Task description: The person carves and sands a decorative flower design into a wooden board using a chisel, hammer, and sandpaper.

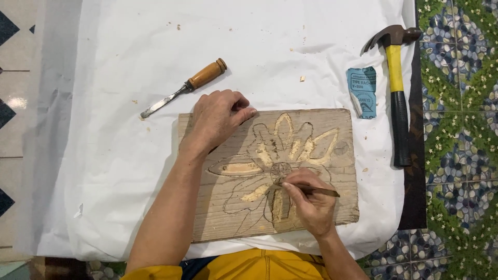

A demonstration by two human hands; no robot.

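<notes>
Pinching a thin brown wooden-handled carving tool (311,190), the right hand (311,205) has its fingers closed around the shaft, tip set at the small round centre of the flower outline. Left hand (218,118) lies with fingers curled loosely, grasping nothing, pressing on the upper left corner of the rectangular weathered wooden board (342,207). Board lies flat on a white sheet (114,171), partly carved with pale petals. Above left, apart: chisel with orange wooden handle (184,88). Right of board: blue sandpaper scrap (363,91), yellow-and-black claw hammer (397,88).
</notes>
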